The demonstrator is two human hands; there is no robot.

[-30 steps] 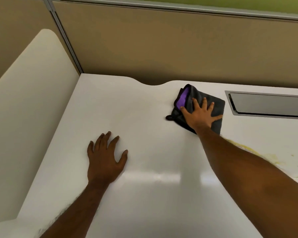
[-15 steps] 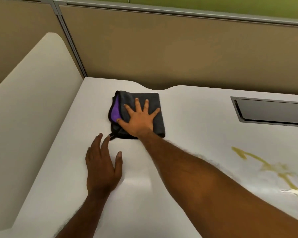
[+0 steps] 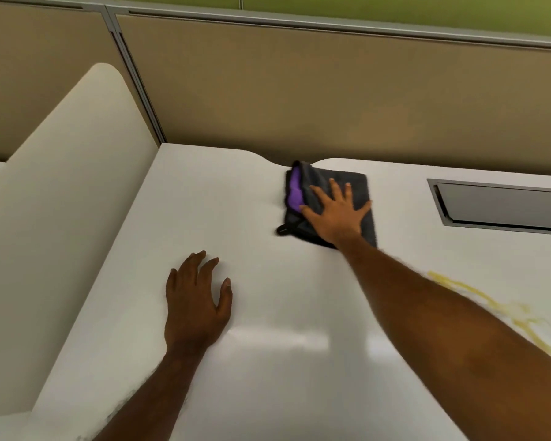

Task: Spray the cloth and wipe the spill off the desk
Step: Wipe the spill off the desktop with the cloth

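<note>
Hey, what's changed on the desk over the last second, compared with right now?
The right hand, pressing flat on the cloth, slid it left toward the left hand, then back right, just past the notch in the rear edge of the desk. Nothing was gripped or released. The left hand stayed flat on the desk, and the yellow spill at the right remains unwiped.

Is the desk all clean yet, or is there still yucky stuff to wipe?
Not yet. Done: the desk around the left hand shows no stain. In hand: the right hand presses flat on the grey cloth near the back edge. Left: the yellow spill beside the right forearm is unwiped, apart from the cloth.
</note>
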